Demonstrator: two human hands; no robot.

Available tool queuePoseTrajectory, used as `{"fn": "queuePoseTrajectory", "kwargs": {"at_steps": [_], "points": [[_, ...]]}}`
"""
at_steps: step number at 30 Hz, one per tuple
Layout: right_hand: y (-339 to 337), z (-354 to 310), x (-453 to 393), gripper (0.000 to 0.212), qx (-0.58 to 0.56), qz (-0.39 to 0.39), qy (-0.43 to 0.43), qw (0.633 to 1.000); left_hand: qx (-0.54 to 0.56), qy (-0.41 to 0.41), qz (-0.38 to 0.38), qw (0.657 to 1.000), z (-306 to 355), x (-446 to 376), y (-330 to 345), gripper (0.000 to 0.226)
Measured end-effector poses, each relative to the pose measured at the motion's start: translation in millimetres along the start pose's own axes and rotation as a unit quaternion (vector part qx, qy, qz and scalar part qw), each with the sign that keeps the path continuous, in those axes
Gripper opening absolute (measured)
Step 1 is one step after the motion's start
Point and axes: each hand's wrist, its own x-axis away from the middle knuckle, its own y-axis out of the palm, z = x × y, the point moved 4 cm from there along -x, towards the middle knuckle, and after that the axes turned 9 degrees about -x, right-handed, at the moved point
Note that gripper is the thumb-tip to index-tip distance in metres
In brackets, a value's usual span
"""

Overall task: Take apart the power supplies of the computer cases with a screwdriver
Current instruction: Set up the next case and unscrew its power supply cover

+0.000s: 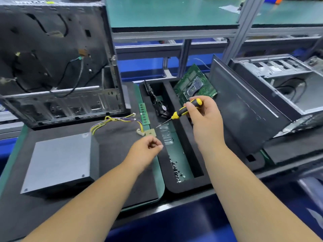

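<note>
A grey power supply (pixel 58 161) lies flat on the black mat at the lower left, its yellow and purple cable bundle (pixel 115 120) trailing right to a white plug. Behind it an open computer case (pixel 57 67) stands upright. My right hand (pixel 205 117) holds a yellow-and-black screwdriver (pixel 183 110), tip pointing down-left over the black foam tray (pixel 185 186). My left hand (pixel 145 151) hovers at the tray's left rim, thumb and fingertips pinched together; whether something small is between them I cannot tell.
The tray holds several small black screws (pixel 175 169), a fan (pixel 160 102) and a green motherboard (pixel 194 84). A green memory stick (pixel 144 114) and a small chip (pixel 150 132) lie beside it. A dark side panel (pixel 244 109) leans at right, before another open case (pixel 279 79).
</note>
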Motion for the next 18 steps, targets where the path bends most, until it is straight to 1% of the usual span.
{"fn": "queuePoseTrajectory", "kwargs": {"at_steps": [3,8,10,12,14,16,18], "points": [[-30.6,4.6,-2.3,0.005,-0.001,0.018,0.007,1.0,-0.066,0.013,-0.012,0.998,2.9,-1.0,35.2,0.009],[-66.8,13.1,-5.8,0.006,-0.009,0.027,0.011,1.0,-0.127,0.021,0.032,0.991,11.9,-5.4,68.3,0.016],[-77.7,16.3,-5.3,0.007,-0.015,0.03,0.012,0.999,-0.125,0.023,0.044,0.991,15.2,-6.4,77.9,0.014],[-86.0,18.8,-4.7,0.008,-0.019,0.034,0.016,0.999,-0.084,0.026,0.035,0.996,19.9,-5.9,86.4,0.013],[-91.6,21.3,-4.3,0.009,-0.018,0.034,0.02,0.999,-0.062,0.034,0.03,0.997,24.1,-4.5,89.8,0.02],[-94.4,23.4,-3.5,0.009,-0.019,0.028,0.023,0.999,-0.068,0.045,0.049,0.995,28.2,-0.3,86.2,0.024],[-94.0,24.3,-0.8,0.009,-0.025,0.015,0.028,0.999,-0.089,0.06,0.084,0.991,31.1,8.1,78.6,0.028]]}}
